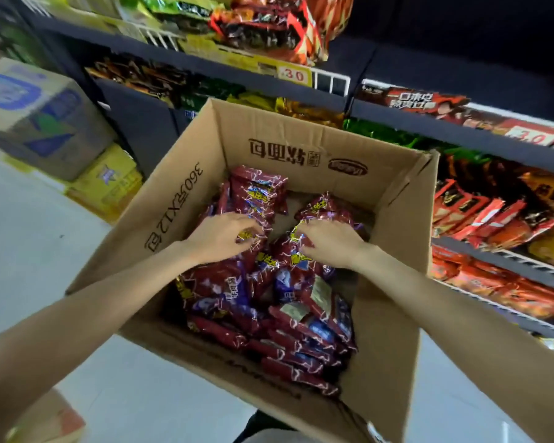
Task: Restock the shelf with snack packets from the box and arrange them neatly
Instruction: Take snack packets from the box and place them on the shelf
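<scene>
Stocked shelves at twelve and two o'clock; box still heaped with packets. Left hand and right hand grasping packets, fingers curled. Restocking mostly left.

The fingertips of the left hand and right hand are hidden among the red packets. The box hides its floor and near corner. The shelves are blurred and cut off.
</scene>
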